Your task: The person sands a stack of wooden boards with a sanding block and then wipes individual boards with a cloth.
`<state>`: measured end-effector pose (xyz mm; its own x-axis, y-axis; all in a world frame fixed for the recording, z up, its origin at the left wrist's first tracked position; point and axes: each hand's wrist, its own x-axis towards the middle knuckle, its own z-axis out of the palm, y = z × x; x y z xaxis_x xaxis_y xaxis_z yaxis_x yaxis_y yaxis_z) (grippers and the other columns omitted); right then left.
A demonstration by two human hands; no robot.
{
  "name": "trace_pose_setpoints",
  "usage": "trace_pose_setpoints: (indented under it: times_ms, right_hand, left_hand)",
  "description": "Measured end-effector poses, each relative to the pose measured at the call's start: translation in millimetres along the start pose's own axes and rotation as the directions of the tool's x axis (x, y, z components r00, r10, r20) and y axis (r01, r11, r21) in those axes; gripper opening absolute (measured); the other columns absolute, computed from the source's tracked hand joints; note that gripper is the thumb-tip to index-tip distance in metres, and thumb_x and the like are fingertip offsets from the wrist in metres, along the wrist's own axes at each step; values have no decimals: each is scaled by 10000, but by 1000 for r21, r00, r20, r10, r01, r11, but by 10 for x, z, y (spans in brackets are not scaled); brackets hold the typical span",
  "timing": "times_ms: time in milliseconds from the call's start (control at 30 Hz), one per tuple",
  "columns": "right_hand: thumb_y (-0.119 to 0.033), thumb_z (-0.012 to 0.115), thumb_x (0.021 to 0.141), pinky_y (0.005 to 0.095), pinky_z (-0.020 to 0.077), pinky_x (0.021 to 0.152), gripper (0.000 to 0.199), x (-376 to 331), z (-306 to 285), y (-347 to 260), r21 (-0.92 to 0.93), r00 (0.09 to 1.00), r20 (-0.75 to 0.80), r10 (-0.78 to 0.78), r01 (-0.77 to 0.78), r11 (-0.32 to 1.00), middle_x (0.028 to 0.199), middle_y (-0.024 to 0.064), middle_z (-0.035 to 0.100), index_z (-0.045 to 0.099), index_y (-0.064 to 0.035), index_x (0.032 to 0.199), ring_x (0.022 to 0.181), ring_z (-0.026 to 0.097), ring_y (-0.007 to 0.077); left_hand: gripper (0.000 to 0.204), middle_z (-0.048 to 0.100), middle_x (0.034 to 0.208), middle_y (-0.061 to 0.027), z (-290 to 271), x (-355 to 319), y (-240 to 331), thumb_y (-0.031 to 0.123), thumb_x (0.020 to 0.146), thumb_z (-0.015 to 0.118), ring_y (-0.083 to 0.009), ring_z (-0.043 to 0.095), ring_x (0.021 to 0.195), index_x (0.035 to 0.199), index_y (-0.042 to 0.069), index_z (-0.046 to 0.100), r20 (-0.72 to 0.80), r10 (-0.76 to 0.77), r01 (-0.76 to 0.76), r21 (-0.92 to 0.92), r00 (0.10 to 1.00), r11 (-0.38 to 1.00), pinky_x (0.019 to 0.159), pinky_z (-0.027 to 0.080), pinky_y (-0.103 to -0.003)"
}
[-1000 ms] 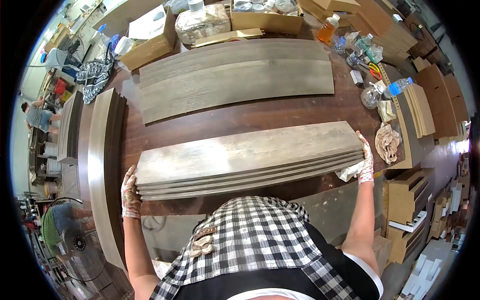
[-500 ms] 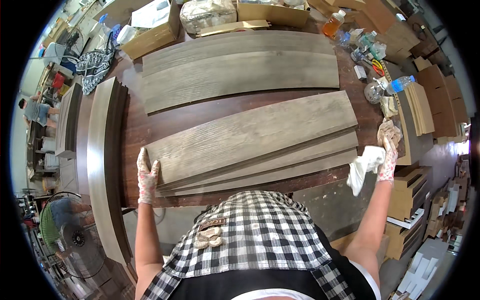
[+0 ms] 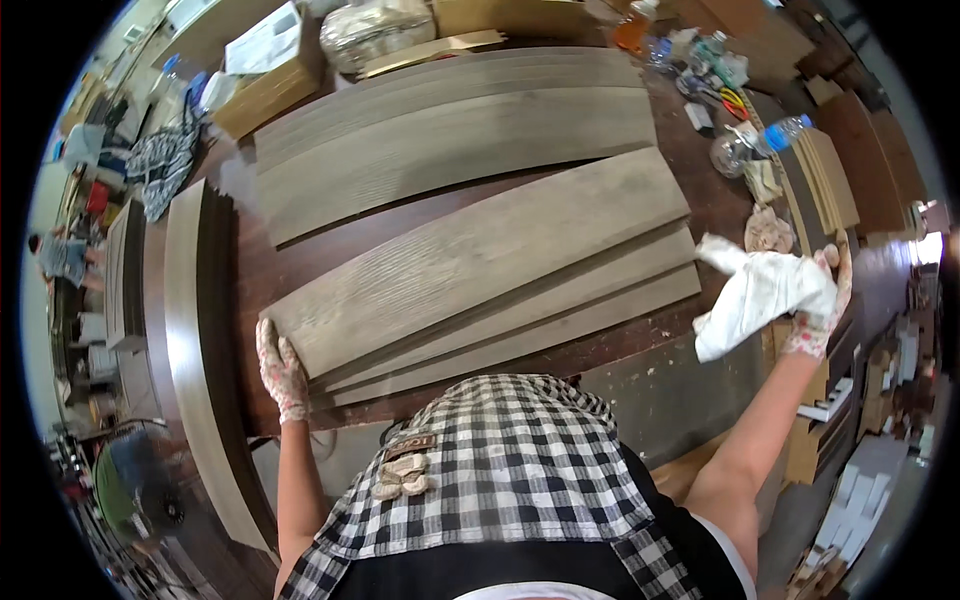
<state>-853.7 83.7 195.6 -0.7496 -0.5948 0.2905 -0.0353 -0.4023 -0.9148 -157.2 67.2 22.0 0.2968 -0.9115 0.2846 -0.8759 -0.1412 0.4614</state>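
Observation:
My left hand [image 3: 284,378], in a patterned glove, rests against the left end of a grey-brown wood-grain plank [image 3: 480,250], its fingers stretched out. That plank lies slantwise on top of several similar planks [image 3: 590,295], fanned out toward my body. Out to the right, past the planks' ends, my gloved right hand [image 3: 828,305] is closed on a white cloth [image 3: 765,295]. The cloth hangs loosely to the left of the fingers, apart from the planks. Part of the right hand's grip is hidden behind the cloth.
More planks [image 3: 460,130] lie across the far side of the dark table [image 3: 240,290], with a long stack [image 3: 200,340] on the left. Bottles [image 3: 785,134], scissors [image 3: 735,104] and a crumpled rag [image 3: 768,230] line the right edge. Boxes [image 3: 265,85] stand at the back.
My right hand has moved outward to the right, and the cloth is more spread out. The left hand stays at the plank's end, its fingers closer together. The whole view has shifted.

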Motion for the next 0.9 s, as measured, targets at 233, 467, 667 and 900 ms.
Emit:
trace_pose_setpoints:
  times_ms: [233,467,667,900]
  right_hand:
    - [-188,564,824,210,471,486,231,-550,1417,173,11,885,276,375,-393,920,768,33,532,594,-69,1021,521,484,78]
    - [-298,447,874,311,469,595,277,-1309,3018,1871,-344,539,837,94,385,856,885,128,636,593,-85,973,728,621,229]
    - [-385,399,857,405,427,732,345,-1684,2840,1822,-365,251,918,307,837,408,850,133,623,588,-98,824,831,583,293]
    - [-324,474,838,393,453,708,278,-1983,2354,1650,-385,345,922,175,771,507,855,141,623,604,-79,862,821,586,292]
  left_hand:
    - [359,431,1281,-146,34,-30,-41,102,878,451,-263,427,1173,1229,25,444,-46,-11,7,-101,999,995,980,338,-330]
    - [385,414,1295,-156,133,43,39,90,866,462,-274,398,1199,1244,25,425,-41,34,-38,-100,999,994,998,314,-335]
    - [442,403,1307,-148,32,-78,73,109,881,436,-274,392,1205,1303,26,332,-7,-79,78,-133,997,988,991,322,-343]
    - [489,380,1327,-127,-81,-443,0,147,856,476,-272,393,1201,1315,67,330,39,-76,79,-75,996,994,983,336,-345]
